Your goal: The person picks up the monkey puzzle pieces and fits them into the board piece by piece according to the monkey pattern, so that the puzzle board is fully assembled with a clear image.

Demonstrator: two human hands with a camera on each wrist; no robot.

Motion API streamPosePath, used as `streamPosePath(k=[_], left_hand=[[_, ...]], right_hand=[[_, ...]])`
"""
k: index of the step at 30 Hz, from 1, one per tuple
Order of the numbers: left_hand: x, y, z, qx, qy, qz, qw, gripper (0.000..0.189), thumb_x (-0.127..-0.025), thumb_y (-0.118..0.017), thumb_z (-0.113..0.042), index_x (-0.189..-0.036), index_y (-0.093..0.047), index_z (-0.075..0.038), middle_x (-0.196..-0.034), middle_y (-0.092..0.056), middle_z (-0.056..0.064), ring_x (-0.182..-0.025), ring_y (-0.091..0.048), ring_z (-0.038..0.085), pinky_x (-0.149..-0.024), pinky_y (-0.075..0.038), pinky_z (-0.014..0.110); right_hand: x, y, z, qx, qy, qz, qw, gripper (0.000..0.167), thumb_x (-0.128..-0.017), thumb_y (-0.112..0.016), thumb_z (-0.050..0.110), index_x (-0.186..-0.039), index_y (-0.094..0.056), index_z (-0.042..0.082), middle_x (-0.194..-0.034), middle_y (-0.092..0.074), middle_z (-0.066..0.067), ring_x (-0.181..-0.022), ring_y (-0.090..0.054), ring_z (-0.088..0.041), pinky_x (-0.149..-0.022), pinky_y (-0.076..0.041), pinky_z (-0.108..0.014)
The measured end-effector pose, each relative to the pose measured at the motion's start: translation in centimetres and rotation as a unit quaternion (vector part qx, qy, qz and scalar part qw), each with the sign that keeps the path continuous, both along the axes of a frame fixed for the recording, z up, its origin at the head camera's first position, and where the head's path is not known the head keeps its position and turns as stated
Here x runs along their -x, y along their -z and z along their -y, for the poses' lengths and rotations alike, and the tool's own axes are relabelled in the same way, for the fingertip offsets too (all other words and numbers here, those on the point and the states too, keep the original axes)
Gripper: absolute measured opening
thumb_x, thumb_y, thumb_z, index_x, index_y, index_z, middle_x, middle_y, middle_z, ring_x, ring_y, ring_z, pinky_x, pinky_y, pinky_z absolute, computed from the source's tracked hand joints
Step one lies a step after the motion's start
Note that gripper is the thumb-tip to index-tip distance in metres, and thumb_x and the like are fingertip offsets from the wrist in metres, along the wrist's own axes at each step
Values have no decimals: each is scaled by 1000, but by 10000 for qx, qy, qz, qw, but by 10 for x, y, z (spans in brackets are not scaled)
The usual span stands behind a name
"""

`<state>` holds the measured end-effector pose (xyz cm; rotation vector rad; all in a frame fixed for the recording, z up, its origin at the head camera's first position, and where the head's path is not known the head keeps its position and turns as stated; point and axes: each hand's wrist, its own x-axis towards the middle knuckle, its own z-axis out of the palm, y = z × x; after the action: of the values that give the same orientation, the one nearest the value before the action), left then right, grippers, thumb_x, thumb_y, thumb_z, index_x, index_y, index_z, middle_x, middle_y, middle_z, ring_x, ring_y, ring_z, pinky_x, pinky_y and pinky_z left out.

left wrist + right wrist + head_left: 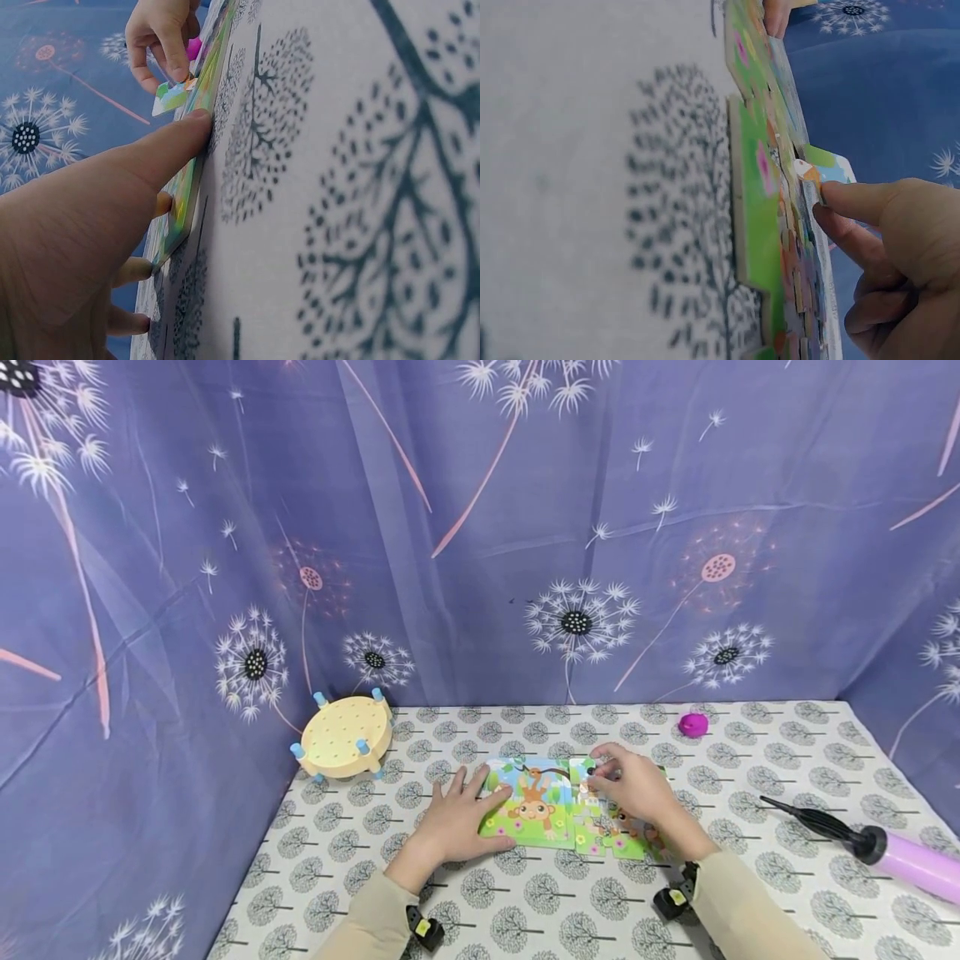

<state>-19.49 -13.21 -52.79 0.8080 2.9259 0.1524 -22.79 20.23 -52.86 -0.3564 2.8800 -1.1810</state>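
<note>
Right hand (633,785) pinches a tilted puzzle piece (171,97); left hand (461,821), fingers spread, rests against the monkey picture (534,810). Advisable: level the piece, match edges, press squarely.

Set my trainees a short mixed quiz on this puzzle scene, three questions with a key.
1. Which of the person's hands pinches a flat, multicoloured puzzle piece?
2. True or false: in the head view, the pale-yellow round object with blue tips is on the right side of the white tree-patterned cloth.
3. Complete: The left hand touches a rectangular, brightly coloured picture showing a ____.

Key
1. The right hand.
2. False; it is on the left.
3. Monkey.
</note>
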Motion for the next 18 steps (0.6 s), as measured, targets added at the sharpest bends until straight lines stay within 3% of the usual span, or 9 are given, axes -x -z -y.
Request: streamPosePath(k=[5,10,18], left_hand=[[-1,0,0,-8,-15,42,10000,88,-88,-46,-86,-161,-38,-38,-171,-20,12,-150,-22,54,-109,-23,82],[-1,0,0,39,-9,22,10000,88,-88,-47,-86,-161,-38,-38,-171,-21,12,-150,-22,53,-110,-24,81],[-1,1,0,97,-46,77,9999,87,-89,-45,-86,-162,-35,-40,-172,-18,10,-152,-20,52,-111,-21,81]], right_hand=[[1,-1,-1,474,14,146,9988,34,-96,-75,18,-129,-66,11,-100,-77,-6,-41,-44,-12,-34,-38,-25],[5,-2,4,759,-30,212,9969,35,-96,-75,20,-129,-66,9,-102,-77,-10,-40,-40,-10,-34,-35,-23],[13,-6,33,1142,-51,745,9906,36,-96,-75,21,-128,-66,8,-99,-76,-7,-45,-43,-11,-38,-36,-23]])
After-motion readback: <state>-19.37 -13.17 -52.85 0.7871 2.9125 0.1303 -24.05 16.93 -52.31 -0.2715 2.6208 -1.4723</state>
